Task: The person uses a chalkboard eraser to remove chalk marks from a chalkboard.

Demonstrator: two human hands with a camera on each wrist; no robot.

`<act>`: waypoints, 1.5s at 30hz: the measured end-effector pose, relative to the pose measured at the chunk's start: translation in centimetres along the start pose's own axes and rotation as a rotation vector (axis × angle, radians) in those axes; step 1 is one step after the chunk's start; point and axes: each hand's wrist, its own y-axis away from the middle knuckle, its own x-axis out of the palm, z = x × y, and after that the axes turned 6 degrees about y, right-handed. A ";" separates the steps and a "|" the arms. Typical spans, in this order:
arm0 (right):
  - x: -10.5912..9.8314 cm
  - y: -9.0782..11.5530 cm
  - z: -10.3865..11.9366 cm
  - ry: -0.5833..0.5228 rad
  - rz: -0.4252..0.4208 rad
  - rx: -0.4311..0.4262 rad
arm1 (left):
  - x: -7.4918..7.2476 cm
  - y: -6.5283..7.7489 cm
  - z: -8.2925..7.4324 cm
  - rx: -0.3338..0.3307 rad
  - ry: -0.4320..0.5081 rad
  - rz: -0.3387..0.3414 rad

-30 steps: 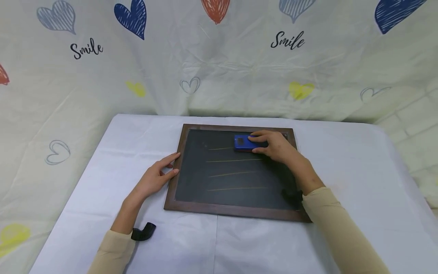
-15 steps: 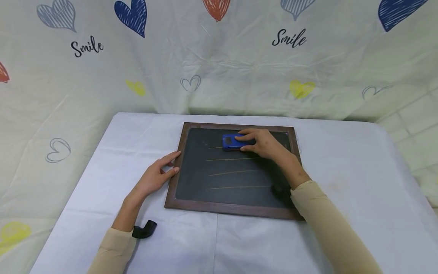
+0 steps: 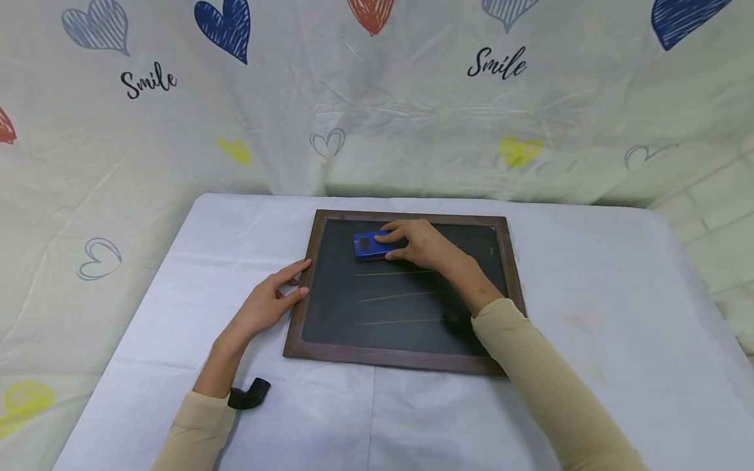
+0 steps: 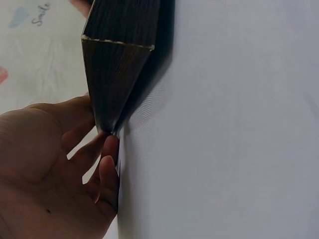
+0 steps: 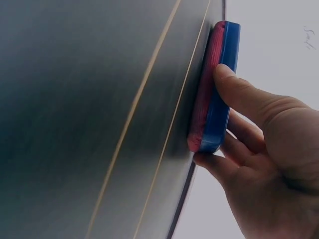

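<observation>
In the head view, a chalkboard [image 3: 330,320] lies on a white-covered table [image 3: 601,294]. A blue eraser [image 3: 366,247] is on it, toward 11 o'clock from the board's middle. The right hand [image 3: 421,244] pinches the eraser's 3 o'clock end between thumb and bent fingers, its forearm reaching in from 4 o'clock. Three thin yellowish lines [image 3: 394,273] cross the board on the eraser's 6 o'clock side. The left hand [image 3: 266,306] is loosely open at 9 o'clock, thumb and forefinger touching the brown frame [image 3: 406,359]. A black fitting [image 3: 250,395] sits at that wrist. Beyond the table, at 12 o'clock, hangs a pale backdrop [image 3: 400,98] printed with hearts and "Smile".

In the left wrist view, a frame corner stands toward 12 o'clock, with the relaxed left hand at 8 o'clock, its fingers slightly bent.

In the right wrist view, the eraser is at 2 o'clock, its red pad facing the board; the right hand, at 4 o'clock, has its thumb pressed along the blue side.
</observation>
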 end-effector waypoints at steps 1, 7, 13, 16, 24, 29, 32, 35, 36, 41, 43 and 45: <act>0.1 -0.2 0.3 0.004 0.004 -0.002 | 0.0 0.0 0.0 0.000 -0.001 0.000; 0.5 -1.3 2.0 0.019 0.028 -0.012 | 0.0 -0.1 0.0 0.003 0.005 0.000; 0.9 -1.9 3.1 0.037 0.037 -0.021 | 0.2 -0.4 -0.2 0.014 0.004 0.004; 1.0 -2.0 3.1 0.045 0.032 -0.013 | 0.3 -0.5 -0.3 0.006 0.001 0.005; 0.8 -1.8 3.0 0.076 0.028 -0.014 | 0.4 -0.6 -0.4 0.009 0.003 0.015; 0.6 -1.3 2.7 0.072 0.039 0.010 | 0.5 -0.6 -0.3 0.019 0.014 0.025; 0.4 -0.9 2.3 0.062 0.040 0.036 | 0.4 -0.5 -0.3 0.012 0.015 0.026; 0.1 -0.5 1.8 0.059 0.037 0.050 | 0.2 -0.2 -0.1 -0.005 0.009 0.025; 0.1 -0.4 1.6 0.063 0.037 0.048 | 0.2 -0.1 -0.1 -0.013 0.008 0.023; -0.4 0.5 -0.1 0.063 0.009 0.050 | -0.1 0.2 0.1 -0.008 0.005 0.026; -0.7 1.1 -0.9 0.056 -0.007 0.058 | -0.2 0.1 0.1 0.001 0.006 0.028; -1.1 1.7 -1.7 0.051 -0.020 0.065 | -0.2 0.0 0.0 0.008 0.008 0.030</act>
